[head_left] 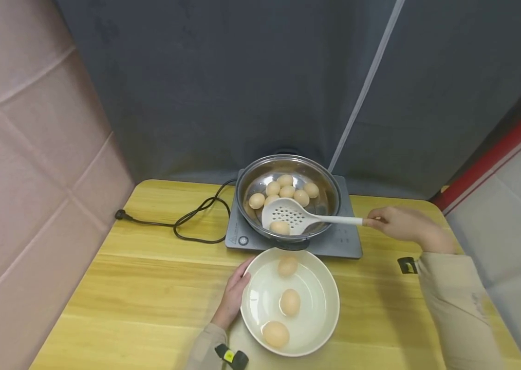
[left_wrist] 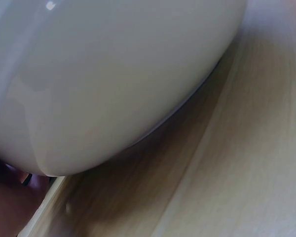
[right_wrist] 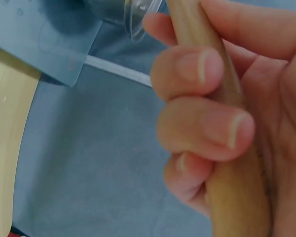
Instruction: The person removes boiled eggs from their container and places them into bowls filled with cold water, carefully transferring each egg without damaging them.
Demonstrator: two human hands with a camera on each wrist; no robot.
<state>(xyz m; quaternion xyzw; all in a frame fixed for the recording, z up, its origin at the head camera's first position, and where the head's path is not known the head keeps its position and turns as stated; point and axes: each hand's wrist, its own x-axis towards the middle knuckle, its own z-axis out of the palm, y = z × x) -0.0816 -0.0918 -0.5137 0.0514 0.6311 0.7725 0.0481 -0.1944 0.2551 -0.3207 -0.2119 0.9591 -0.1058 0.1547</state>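
My right hand [head_left: 394,223] grips the wooden handle [right_wrist: 237,197] of a white slotted skimmer [head_left: 309,218], fingers curled round it. The skimmer's head is over the near part of a steel pot [head_left: 334,205], with one egg [head_left: 280,227] lying on it. Several more brown eggs [head_left: 286,191] are grouped in the pot behind the skimmer. With my left hand [head_left: 233,295] I hold the left side of a cream bowl [head_left: 332,313], thumb at the rim. Water and three eggs [head_left: 290,302] are in the bowl. The bowl's outer wall [left_wrist: 103,98] fills much of the left wrist view.
The pot stands on a flat grey induction cooker [head_left: 350,246] at the back of the wooden table [head_left: 149,293]. A black cord [head_left: 191,213] with a plug runs off to the left. Behind the table hangs a dark grey curtain [head_left: 223,87].
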